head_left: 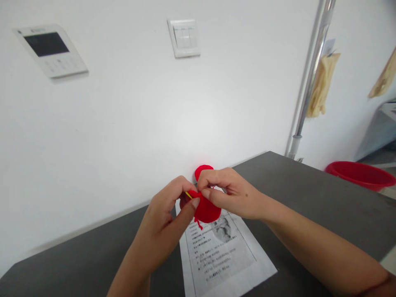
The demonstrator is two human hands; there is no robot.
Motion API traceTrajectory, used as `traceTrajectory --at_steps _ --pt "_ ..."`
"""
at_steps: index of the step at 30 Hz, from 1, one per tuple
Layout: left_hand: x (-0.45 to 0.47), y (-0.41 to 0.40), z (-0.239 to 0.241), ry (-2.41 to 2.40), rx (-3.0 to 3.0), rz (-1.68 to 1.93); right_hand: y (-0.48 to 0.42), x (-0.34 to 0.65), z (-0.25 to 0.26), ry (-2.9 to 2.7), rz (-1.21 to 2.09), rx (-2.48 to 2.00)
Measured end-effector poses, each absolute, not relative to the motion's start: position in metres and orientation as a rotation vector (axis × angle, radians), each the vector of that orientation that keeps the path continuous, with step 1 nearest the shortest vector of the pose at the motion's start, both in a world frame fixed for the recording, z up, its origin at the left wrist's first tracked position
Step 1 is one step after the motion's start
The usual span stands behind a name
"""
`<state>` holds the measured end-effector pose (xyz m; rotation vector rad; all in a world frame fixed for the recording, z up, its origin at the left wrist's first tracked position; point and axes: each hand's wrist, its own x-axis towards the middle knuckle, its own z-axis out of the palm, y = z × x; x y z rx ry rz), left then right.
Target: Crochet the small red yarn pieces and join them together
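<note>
While left hand (167, 216) and right hand (230, 192) pinch red cloth (208, 211), printed sheet (221, 255) beneath, red basin (360, 175) aside.

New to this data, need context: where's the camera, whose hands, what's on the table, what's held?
No machine: a person works with bare hands. The single picture comes from a camera on their head, looking forward and down, so both arms enter from below. The left hand and right hand both pinch a small red piece; a thin yellow sliver at its left edge is too small to identify. On the dark table lies a printed sheet. A red bit shows behind the hands; whether it is separate is unclear. A red basin shows far right.
</note>
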<state>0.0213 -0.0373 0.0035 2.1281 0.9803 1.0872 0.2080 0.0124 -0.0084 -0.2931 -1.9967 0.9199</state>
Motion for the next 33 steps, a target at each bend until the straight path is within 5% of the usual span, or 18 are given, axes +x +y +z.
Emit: traceTrajectory --at_steps 33 --pt "0.0216 -0.036 0.003 1.071 2.191 1.083 0.0113 0.2087 -0.0074 -2.006 0.907 -0.338"
